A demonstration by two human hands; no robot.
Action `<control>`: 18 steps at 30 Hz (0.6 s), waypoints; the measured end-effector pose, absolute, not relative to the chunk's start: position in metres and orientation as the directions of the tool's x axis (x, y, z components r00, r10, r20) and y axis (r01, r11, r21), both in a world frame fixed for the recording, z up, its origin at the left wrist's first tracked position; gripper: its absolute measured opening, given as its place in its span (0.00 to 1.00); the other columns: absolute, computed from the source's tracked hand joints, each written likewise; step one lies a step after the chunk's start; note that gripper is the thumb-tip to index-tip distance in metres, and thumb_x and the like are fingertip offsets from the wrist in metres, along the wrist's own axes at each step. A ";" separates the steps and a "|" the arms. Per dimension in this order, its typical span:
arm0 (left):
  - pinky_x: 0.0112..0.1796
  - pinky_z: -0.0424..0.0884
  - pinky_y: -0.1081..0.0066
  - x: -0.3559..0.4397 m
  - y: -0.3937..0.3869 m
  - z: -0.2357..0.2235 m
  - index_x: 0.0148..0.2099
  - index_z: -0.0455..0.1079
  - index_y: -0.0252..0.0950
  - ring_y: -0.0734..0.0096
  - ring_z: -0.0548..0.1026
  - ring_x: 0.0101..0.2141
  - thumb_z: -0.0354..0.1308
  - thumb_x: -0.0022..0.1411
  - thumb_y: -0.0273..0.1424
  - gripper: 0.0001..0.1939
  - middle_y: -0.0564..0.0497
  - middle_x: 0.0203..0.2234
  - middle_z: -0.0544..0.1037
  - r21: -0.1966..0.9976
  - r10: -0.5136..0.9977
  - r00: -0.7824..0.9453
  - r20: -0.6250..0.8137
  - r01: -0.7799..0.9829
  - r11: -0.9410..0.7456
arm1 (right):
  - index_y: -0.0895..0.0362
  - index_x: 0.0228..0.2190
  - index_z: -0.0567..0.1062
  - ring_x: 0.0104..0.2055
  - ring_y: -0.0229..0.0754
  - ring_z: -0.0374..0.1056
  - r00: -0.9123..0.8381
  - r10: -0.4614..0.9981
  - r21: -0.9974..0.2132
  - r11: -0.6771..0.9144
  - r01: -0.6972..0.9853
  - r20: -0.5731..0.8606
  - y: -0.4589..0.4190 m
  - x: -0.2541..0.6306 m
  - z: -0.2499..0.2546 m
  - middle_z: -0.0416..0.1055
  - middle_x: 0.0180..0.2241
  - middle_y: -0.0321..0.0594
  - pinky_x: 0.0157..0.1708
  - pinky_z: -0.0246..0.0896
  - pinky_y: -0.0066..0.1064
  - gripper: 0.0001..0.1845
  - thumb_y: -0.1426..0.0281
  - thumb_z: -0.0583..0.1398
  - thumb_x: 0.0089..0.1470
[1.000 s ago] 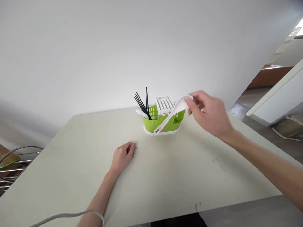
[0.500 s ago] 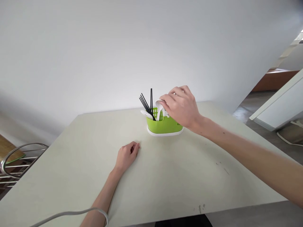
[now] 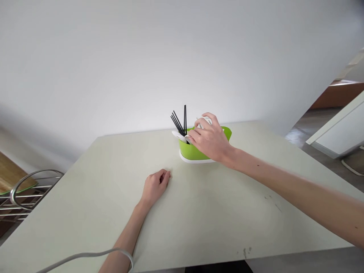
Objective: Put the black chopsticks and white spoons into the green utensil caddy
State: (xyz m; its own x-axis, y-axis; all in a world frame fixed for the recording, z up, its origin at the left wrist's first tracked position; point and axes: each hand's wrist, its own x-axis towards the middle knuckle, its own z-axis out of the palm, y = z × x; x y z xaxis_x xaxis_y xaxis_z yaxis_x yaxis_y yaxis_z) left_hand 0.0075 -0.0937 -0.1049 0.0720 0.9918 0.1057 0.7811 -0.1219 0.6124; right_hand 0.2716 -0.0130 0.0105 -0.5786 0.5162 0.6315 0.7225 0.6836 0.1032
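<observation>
A green utensil holder (image 3: 191, 151) with a white base stands near the wall. Several black chopsticks (image 3: 179, 123) lean out of its left end, with a white spoon (image 3: 178, 135) sticking out beside them. My right hand (image 3: 209, 138) is over the holder, its fingers closed on another white spoon (image 3: 187, 139), whose top shows by the fingertips; its lower part is hidden inside the holder. Behind my fingers is a white slotted piece (image 3: 207, 120), mostly covered. My left hand (image 3: 155, 185) rests loosely curled on the table with nothing visible in it.
The pale table (image 3: 96, 204) reaches back to a white wall (image 3: 136, 68). A grey cable (image 3: 85, 254) crosses over my left forearm. At the left edge stand a metal rack (image 3: 28, 193) and a wooden board (image 3: 13, 174). A white cabinet (image 3: 341, 129) is at the right.
My right hand has lowered toward the holder, and the white spoon in it has sunk deeper among the utensils. My left hand stays at rest. The whole view has shifted slightly.
</observation>
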 end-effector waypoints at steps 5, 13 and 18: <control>0.30 0.62 0.69 0.006 -0.092 -0.108 0.34 0.73 0.41 0.69 0.67 0.23 0.47 0.74 0.47 0.22 0.54 0.22 0.75 0.604 0.991 0.081 0.103 0.787 -0.127 | 0.50 0.34 0.81 0.50 0.52 0.69 -0.631 0.474 0.256 0.637 0.727 0.614 -0.013 0.272 0.003 0.77 0.28 0.39 0.64 0.51 0.59 0.17 0.77 0.55 0.66; 0.31 0.62 0.69 0.005 -0.092 -0.109 0.34 0.73 0.41 0.69 0.67 0.23 0.47 0.73 0.46 0.22 0.54 0.23 0.74 0.597 0.991 0.080 0.104 0.792 -0.126 | 0.54 0.40 0.81 0.50 0.52 0.69 -0.615 0.454 0.235 0.648 0.725 0.644 -0.025 0.277 0.000 0.79 0.34 0.43 0.68 0.46 0.59 0.12 0.73 0.56 0.69; 0.32 0.61 0.68 0.005 -0.091 -0.109 0.35 0.72 0.41 0.69 0.66 0.24 0.46 0.74 0.47 0.22 0.54 0.23 0.73 0.579 0.992 0.082 0.096 0.806 -0.123 | 0.49 0.50 0.76 0.53 0.52 0.70 -0.567 0.425 0.153 0.690 0.708 0.705 -0.049 0.294 -0.001 0.79 0.46 0.43 0.67 0.50 0.60 0.14 0.75 0.57 0.67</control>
